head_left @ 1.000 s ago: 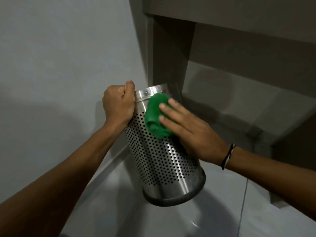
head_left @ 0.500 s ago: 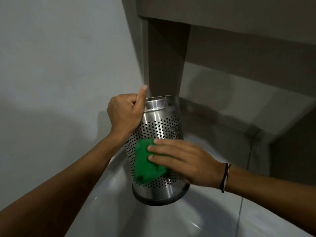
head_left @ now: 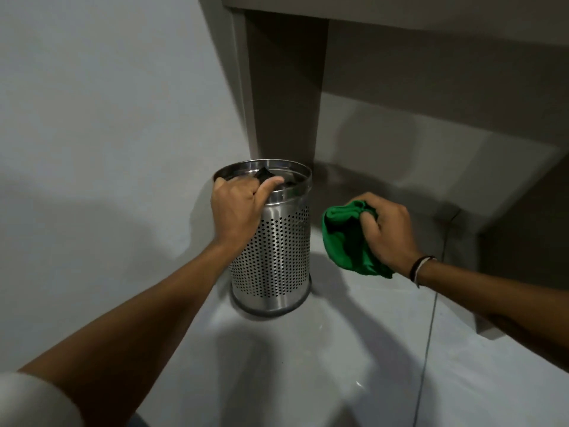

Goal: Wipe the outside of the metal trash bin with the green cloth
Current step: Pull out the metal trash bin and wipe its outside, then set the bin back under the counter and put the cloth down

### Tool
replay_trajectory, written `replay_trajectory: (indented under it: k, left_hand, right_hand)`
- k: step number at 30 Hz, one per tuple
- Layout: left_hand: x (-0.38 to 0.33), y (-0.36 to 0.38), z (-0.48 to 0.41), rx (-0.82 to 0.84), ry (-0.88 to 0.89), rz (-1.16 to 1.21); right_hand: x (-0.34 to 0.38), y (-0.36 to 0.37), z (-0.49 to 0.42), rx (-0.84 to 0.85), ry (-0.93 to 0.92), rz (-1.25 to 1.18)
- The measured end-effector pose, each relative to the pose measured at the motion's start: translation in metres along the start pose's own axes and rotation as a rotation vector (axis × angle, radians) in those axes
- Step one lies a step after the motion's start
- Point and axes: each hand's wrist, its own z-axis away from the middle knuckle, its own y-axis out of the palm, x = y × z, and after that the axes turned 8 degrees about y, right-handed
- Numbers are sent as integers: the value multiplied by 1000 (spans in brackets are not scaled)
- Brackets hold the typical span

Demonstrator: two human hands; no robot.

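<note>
At centre frame, the metal trash bin [head_left: 274, 241] stands upright on the floor [head_left: 338, 365], its rim gripped by the left hand [head_left: 237, 208]. Right of it, apart, the right hand [head_left: 389, 229] clutches the green cloth [head_left: 345, 241]. Wiping looks paused; pressing cloth to wall comes next.

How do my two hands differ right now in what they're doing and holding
The left hand grips the rim of the metal trash bin; the right hand holds the bunched green cloth, clear of the bin. The right wrist wears a bracelet; the left is bare. Both hands are closed on something.
</note>
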Motion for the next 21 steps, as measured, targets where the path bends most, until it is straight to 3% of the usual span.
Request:
replay_trajectory:
  k: [6, 17, 21]
  left_hand:
    - [9, 26, 9, 58, 58, -40]
    - [32, 46, 28, 129, 257, -131]
    - [52, 37, 42, 180, 242, -113]
  right_hand:
    - [-18, 8, -8, 9, 178, -17]
    - [-40, 26, -15, 100, 209, 30]
    - [-51, 30, -15, 127, 228, 55]
